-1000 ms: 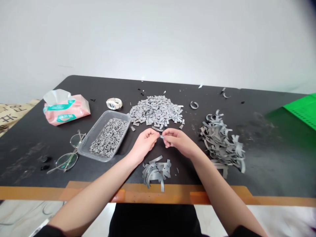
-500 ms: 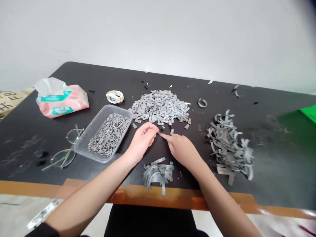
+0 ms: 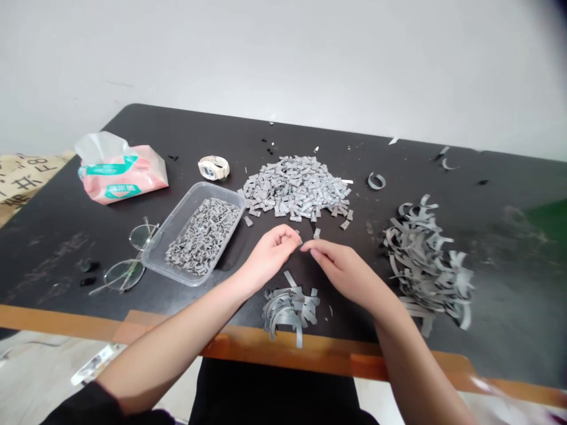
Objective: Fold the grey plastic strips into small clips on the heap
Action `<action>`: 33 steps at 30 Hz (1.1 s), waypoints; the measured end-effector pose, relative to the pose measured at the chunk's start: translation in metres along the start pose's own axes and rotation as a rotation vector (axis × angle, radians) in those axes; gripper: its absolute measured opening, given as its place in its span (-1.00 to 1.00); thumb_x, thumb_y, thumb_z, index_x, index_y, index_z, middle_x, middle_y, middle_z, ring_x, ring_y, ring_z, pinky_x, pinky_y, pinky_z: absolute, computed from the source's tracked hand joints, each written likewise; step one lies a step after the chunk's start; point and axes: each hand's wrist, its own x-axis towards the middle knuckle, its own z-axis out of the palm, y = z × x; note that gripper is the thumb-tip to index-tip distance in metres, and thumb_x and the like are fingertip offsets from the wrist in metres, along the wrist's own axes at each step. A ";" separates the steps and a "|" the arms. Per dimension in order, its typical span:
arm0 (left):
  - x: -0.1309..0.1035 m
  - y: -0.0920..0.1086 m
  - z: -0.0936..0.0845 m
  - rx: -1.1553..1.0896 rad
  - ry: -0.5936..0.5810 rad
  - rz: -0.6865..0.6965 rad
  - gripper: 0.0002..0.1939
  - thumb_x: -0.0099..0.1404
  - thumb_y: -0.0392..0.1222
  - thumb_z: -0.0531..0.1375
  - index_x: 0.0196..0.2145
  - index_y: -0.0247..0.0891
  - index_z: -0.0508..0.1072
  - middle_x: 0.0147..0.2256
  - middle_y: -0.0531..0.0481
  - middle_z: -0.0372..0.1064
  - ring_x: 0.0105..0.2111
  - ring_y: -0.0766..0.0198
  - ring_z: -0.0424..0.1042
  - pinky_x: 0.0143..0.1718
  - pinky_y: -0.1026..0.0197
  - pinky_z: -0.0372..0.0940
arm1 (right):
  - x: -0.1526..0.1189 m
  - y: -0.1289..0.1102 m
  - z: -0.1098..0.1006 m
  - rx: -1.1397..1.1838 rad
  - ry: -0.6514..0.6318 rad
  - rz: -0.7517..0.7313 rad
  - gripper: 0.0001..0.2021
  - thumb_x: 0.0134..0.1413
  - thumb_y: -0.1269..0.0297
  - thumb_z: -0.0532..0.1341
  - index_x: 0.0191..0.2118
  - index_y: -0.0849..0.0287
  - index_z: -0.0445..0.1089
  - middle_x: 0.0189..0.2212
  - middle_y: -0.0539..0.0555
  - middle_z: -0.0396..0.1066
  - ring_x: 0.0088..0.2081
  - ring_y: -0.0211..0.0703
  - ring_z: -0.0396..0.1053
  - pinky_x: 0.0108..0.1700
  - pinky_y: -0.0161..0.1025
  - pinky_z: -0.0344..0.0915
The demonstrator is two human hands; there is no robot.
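Note:
My left hand [image 3: 274, 252] is closed in a pinch on a small grey piece [image 3: 300, 241], whose tip shows at the fingertips. Just to its right is my right hand [image 3: 339, 262], index finger stretched toward the left hand and thumb beneath, with nothing visible in it. A short gap separates the two hands. Beyond them lies a heap of small flat grey pieces [image 3: 296, 186]. Nearer to me, between my forearms, sits a small bundle of curved grey strips [image 3: 286, 310].
Left of my hands, a clear plastic box [image 3: 153, 260] holds many tiny grey parts. Glasses [image 3: 124, 274], a tissue pack [image 3: 126, 177] and a white watch [image 3: 214, 169] lie around it. A larger pile of curved grey strips [image 3: 427, 260] is on the right.
The hands have drawn apart slightly; the grey piece that spanned them is now only at my left fingertips. The view has shifted, so the table's things appear further right.

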 end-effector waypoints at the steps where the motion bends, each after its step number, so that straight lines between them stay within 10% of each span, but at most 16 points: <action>1: 0.000 0.002 -0.001 -0.012 0.017 0.010 -0.83 0.19 -0.13 0.26 -0.41 -0.28 0.40 -0.64 0.25 0.07 -0.64 0.48 -0.04 -0.60 0.34 -0.19 | 0.002 0.003 0.001 -0.014 0.037 0.025 -0.66 0.37 0.37 0.00 -0.05 0.13 0.54 -0.10 0.08 0.62 -0.08 -0.08 0.56 0.02 -0.17 0.38; 11: -0.004 0.009 -0.002 -0.148 0.080 0.073 -0.78 0.29 -0.13 0.25 -0.42 -0.26 0.32 -0.63 0.26 -0.02 -0.64 0.51 -0.10 -0.62 0.38 -0.20 | 0.018 -0.004 0.023 -0.461 0.082 0.171 -0.45 0.36 0.42 -0.02 0.42 0.13 0.16 -0.16 0.24 0.63 -0.20 0.10 0.60 -0.19 -0.14 0.37; 16: -0.001 0.007 -0.002 -0.138 0.049 0.021 -0.81 0.31 -0.16 0.24 -0.40 -0.27 0.34 -0.63 0.25 0.01 -0.65 0.52 -0.08 -0.64 0.40 -0.19 | 0.015 0.004 0.005 -0.396 0.147 0.296 -0.60 0.35 0.42 -0.05 0.06 0.20 0.50 -0.23 0.24 0.62 -0.18 0.13 0.58 -0.15 -0.12 0.33; 22: -0.004 0.007 0.000 -0.106 -0.030 -0.070 -0.76 0.30 -0.07 0.28 -0.38 -0.27 0.35 -0.63 0.25 0.06 -0.68 0.54 -0.07 -0.66 0.41 -0.20 | 0.013 0.009 -0.001 -0.198 0.201 0.259 -0.49 0.36 0.39 -0.01 0.37 0.12 0.22 -0.05 0.24 0.59 -0.11 0.07 0.56 -0.06 -0.12 0.34; 28: -0.003 0.008 -0.001 -0.099 0.019 -0.040 -0.75 0.25 -0.06 0.31 -0.38 -0.28 0.39 -0.68 0.27 0.03 -0.68 0.53 -0.10 -0.65 0.42 -0.18 | 0.012 0.001 0.006 -0.156 0.143 0.241 -0.70 0.36 0.37 0.01 -0.06 0.23 0.49 -0.25 0.19 0.59 -0.21 0.01 0.54 -0.13 -0.20 0.32; 33: -0.001 0.005 -0.002 -0.091 0.001 -0.056 -0.76 0.26 -0.07 0.31 -0.40 -0.28 0.39 -0.67 0.26 0.03 -0.68 0.53 -0.07 -0.64 0.41 -0.18 | 0.013 0.005 0.007 -0.222 0.207 0.312 -0.46 0.34 0.38 -0.01 0.39 0.33 0.13 -0.14 0.35 0.57 -0.17 0.16 0.53 -0.08 -0.04 0.32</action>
